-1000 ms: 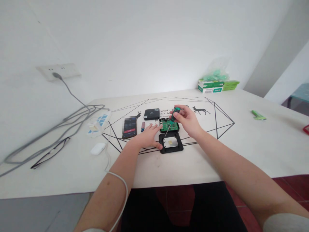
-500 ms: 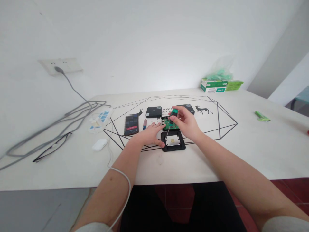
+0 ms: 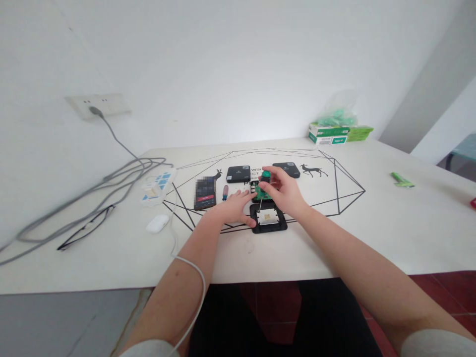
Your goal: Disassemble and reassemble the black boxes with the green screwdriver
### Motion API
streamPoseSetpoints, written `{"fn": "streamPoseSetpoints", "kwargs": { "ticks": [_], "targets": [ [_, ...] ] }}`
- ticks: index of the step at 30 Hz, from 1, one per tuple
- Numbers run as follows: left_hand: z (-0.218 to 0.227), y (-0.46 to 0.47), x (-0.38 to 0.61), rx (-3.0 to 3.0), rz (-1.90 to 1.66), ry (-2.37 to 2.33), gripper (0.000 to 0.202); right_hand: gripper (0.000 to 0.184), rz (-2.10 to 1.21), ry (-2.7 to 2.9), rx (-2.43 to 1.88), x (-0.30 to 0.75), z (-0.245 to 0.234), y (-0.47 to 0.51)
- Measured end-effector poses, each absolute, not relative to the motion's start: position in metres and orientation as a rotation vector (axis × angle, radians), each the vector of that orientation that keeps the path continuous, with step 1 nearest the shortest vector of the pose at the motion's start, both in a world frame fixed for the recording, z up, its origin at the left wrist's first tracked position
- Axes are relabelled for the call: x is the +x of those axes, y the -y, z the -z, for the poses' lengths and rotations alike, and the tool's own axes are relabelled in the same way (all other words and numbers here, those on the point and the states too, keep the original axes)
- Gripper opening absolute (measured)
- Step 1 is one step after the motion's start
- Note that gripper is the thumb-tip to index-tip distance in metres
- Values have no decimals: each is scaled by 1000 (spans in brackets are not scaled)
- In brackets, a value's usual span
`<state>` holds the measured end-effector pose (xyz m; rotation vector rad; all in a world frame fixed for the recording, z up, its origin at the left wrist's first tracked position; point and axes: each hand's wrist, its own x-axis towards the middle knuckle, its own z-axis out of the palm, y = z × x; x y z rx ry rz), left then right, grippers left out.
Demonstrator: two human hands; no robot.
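Note:
My right hand (image 3: 284, 189) is closed around the green-and-black handle of a screwdriver (image 3: 265, 175). Its shaft points down, nearly upright, to the top edge of a black plastic cover (image 3: 257, 229) with a silver metal plate (image 3: 268, 216) inside. Just beyond the cover lies a green circuit board (image 3: 256, 191) in a black case, partly hidden by my hands. My left hand (image 3: 236, 207) lies flat with fingers spread. Its thumb rests at the cover's left edge, its fingertips close to the board. The exact spot of the screwdriver tip is too small to make out.
Two black boxes (image 3: 238, 173) (image 3: 286, 169) lie behind the board. A second screwdriver (image 3: 225, 192) and a phone (image 3: 205, 192) are to the left, then a white earbud case (image 3: 157, 223), power strip (image 3: 159, 186), glasses (image 3: 87, 227) and grey cable (image 3: 122, 173). Green-white boxes (image 3: 328, 133) stand back right.
The screwdriver has become more upright, its handle tipping slightly left in my right hand. My left hand keeps its place by the cover. The whole view has shifted a little.

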<state>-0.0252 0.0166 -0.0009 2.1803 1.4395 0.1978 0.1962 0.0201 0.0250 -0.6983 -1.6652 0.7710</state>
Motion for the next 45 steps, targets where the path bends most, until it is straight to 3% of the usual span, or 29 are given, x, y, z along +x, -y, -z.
{"fn": "streamPoseSetpoints", "kwargs": {
  "ticks": [8, 14, 22, 45],
  "targets": [
    [-9, -13, -24, 2129, -260, -1428, 109, 41, -786, 1594, -681, 198, -23, -23],
    [-12, -12, -18, 2262, -507, -1330, 37, 44, -891, 1482, -634, 198, -22, -26],
    [-11, -12, -7, 2311, -615, -1224, 5, 47, -881, 1430, -640, 200, -25, -26],
    [-11, -13, -8, 2487, -641, -1176, 7, 46, -761, 1399, -581, 202, -19, -34]
  ]
}}
